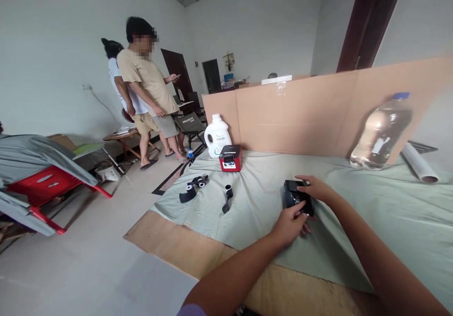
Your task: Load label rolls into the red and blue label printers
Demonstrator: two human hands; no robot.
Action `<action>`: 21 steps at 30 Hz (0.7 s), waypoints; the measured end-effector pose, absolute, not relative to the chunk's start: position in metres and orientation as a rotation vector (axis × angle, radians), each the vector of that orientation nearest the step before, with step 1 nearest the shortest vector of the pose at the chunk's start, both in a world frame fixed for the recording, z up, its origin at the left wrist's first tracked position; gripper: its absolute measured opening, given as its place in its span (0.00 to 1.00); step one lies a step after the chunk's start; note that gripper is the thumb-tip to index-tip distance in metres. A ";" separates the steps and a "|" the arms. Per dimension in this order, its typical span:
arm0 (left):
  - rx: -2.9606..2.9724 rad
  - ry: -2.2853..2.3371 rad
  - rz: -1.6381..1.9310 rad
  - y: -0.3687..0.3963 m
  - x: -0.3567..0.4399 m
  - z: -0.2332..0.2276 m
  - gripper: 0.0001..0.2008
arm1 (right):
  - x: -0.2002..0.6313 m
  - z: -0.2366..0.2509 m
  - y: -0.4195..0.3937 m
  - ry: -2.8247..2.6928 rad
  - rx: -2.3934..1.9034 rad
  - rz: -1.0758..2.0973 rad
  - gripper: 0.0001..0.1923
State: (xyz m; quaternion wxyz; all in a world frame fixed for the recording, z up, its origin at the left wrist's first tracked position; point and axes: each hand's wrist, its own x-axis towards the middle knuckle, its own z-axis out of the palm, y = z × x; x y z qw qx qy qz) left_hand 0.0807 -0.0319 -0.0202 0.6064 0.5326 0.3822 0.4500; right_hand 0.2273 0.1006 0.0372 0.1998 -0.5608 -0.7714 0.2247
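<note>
Lying over the table: a pale green cloth [371, 202], the landmark for everything below, with bare board showing along its near edge.
Cardboard wall [318, 113]: stands upright along the far edge of the cloth.
Two people [148, 94]: stand well left of the cloth, out on the floor, one looking at a phone.
Red frame [53, 188]: far left of the cloth, under a grey sheet.
Water bottle [382, 132]: clear, blue cap, leaning against the cardboard at the far right of the cloth.
White jug [217, 136]: at the far left corner of the cloth.
Red box [230, 158]: just beside the jug, on the cloth.
Film roll [419, 165]: lies on the cloth right of the bottle.
Black cartridge [295, 197]: rests flat near the middle of the cloth, between both hands.
Left hand [290, 224]: fingers curled, tips pressing the cartridge's near edge.
Right hand [314, 188]: laid over the cartridge's far right side, fingers together, gripping it.
Small black parts [193, 188]: scattered on the left part of the cloth, apart from the cartridge.
</note>
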 end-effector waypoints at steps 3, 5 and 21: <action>1.240 0.871 1.048 -0.031 0.081 -0.021 0.35 | 0.235 0.027 0.103 -1.958 -1.547 0.936 0.31; 1.237 0.861 1.046 -0.031 0.081 -0.021 0.35 | 0.239 0.023 0.102 -1.887 -1.564 0.992 0.33; 1.268 0.888 1.060 -0.032 0.082 -0.018 0.36 | 0.239 0.002 0.083 -1.656 -1.445 1.023 0.38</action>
